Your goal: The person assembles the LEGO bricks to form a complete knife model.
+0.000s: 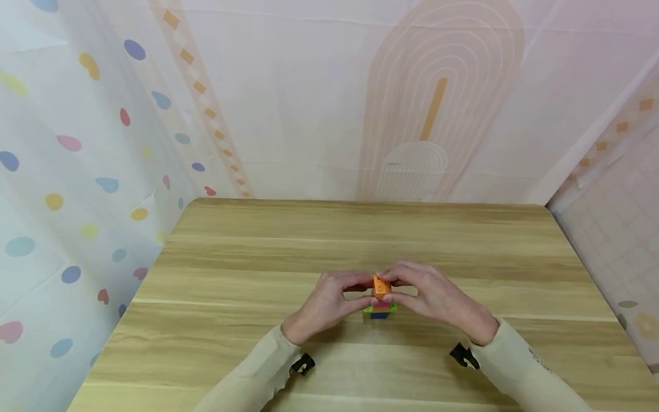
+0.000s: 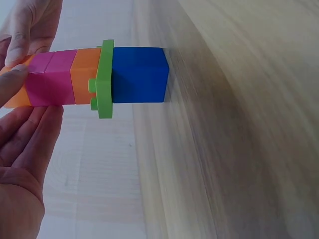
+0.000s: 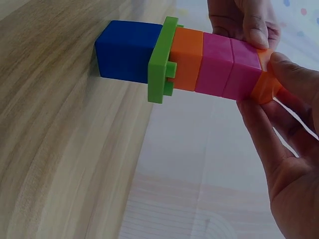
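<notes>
A tower of toy building blocks stands upright on the wooden table. At its base is a blue block (image 2: 139, 74), topped by a thin green plate (image 3: 158, 64) that juts out past the sides and shows studs. Over the plate come an orange block (image 3: 187, 59) and two pink blocks (image 3: 219, 62). Another orange block (image 1: 382, 288) sits at the top, seemingly in contact with the pink below. My left hand (image 1: 332, 294) pinches this top block from the left, thumb nearer me. From the right, my right hand (image 1: 429, 292) pinches the same block.
The wooden table (image 1: 247, 252) extends around the tower on every side. A patterned cloth (image 1: 298, 103) hangs behind its far edge, and a dotted cloth (image 1: 77, 189) hangs on the left. Black wrist pieces (image 1: 302, 364) sit at both sleeves.
</notes>
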Available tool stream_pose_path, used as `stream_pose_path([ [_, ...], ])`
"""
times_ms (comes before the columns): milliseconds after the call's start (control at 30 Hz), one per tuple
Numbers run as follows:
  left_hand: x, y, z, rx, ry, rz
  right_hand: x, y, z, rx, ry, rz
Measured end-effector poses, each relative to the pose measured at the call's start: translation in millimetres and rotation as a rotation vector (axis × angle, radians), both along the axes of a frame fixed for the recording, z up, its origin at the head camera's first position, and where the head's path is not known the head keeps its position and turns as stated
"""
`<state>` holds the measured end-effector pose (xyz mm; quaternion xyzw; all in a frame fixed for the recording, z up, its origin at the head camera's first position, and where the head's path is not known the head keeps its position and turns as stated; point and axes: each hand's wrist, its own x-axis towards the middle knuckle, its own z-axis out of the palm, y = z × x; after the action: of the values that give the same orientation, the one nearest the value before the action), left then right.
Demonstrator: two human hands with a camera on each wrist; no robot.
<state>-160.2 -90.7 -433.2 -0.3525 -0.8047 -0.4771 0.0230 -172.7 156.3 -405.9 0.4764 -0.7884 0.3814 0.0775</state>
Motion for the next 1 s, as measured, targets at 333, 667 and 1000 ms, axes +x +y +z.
stream_pose_path([
  [333, -6.7, 4.9, -0.4, -0.047, -0.035, 0.011, -5.5, 3.7, -5.1, -0.001, 0.046, -0.028],
  [667, -5.5, 0.3, -2.0, -0.020, -0.113, 0.046, -0.6, 6.9, -2.7, 0.087, -0.238, -0.170],
  [1000, -10.1, -2.9, -1.5, 0.044, -0.298, 0.136, 5.4, 14.1, -16.4, 0.123, -0.363, -0.247],
])
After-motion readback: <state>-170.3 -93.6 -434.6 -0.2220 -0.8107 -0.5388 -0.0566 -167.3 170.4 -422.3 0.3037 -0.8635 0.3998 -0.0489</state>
